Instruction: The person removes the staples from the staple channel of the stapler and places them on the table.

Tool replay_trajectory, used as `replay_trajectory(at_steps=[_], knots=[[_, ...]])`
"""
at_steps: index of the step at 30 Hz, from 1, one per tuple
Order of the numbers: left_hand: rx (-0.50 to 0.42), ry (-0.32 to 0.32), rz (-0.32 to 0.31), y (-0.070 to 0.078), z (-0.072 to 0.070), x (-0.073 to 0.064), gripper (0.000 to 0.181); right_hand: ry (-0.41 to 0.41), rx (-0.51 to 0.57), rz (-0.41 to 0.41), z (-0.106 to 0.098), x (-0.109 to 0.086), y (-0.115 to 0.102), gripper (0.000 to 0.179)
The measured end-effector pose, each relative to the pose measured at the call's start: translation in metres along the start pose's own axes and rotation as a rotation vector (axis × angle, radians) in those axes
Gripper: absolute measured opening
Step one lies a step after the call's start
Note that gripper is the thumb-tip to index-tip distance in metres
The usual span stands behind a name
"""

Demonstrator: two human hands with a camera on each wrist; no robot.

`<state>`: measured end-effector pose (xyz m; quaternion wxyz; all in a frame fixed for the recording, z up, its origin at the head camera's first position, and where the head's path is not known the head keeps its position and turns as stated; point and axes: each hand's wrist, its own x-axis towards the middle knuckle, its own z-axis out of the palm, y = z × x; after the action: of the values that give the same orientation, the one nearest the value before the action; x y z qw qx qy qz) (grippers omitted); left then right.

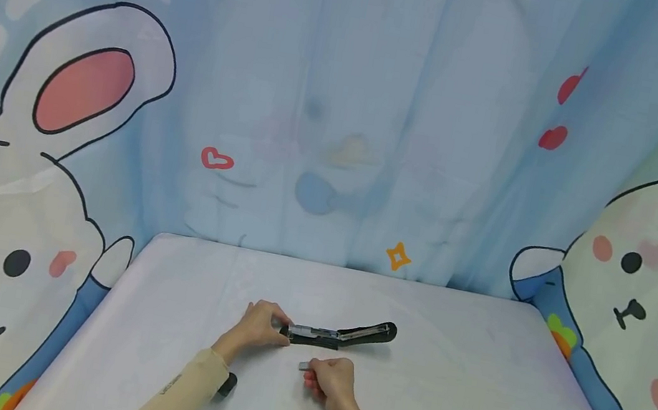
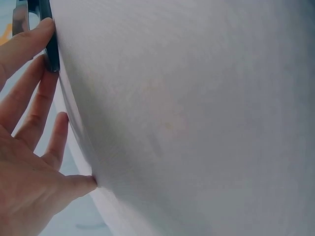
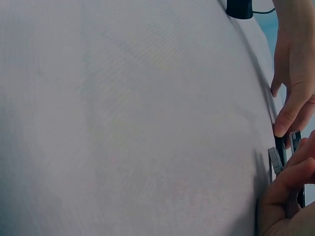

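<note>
A black stapler [image 1: 324, 341] lies opened out on the white table, its top arm swung to the right and its metal staple channel exposed. My left hand [image 1: 258, 324] grips its left end between thumb and fingers. The left wrist view shows the thumb on the black end of the stapler [image 2: 52, 54]. Just nearer to me, my right hand [image 1: 335, 378] pinches a small grey strip of staples [image 1: 304, 366], which juts left from the fingertips. In the right wrist view the staple strip [image 3: 275, 161] stands out from the curled fingers, close to the stapler.
The white tabletop [image 1: 470, 374] spreads around both hands. Behind it hangs a blue curtain [image 1: 348, 92] with cartoon prints. A black wrist-worn device [image 1: 228, 385] sits at the left sleeve.
</note>
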<state>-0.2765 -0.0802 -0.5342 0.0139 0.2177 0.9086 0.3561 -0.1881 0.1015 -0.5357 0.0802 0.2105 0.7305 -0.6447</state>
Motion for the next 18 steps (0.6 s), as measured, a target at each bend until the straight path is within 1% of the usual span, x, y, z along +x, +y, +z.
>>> replay_trajectory(at_steps=[5,11,16,18], knots=[[-0.003,0.004,0.003,0.000,-0.001,-0.001,0.029,-0.012,-0.023,-0.010,0.000,-0.001,0.001,0.009],[-0.001,0.009,-0.004,-0.001,-0.001,0.001,0.029,-0.008,0.016,-0.038,-0.001,0.003,-0.001,0.009],[0.010,0.002,-0.014,-0.001,0.000,0.001,0.029,0.014,0.038,-0.066,-0.006,0.006,-0.011,0.009],[0.010,0.001,-0.018,0.000,0.000,0.001,0.029,0.009,0.054,-0.086,-0.007,0.007,-0.017,0.009]])
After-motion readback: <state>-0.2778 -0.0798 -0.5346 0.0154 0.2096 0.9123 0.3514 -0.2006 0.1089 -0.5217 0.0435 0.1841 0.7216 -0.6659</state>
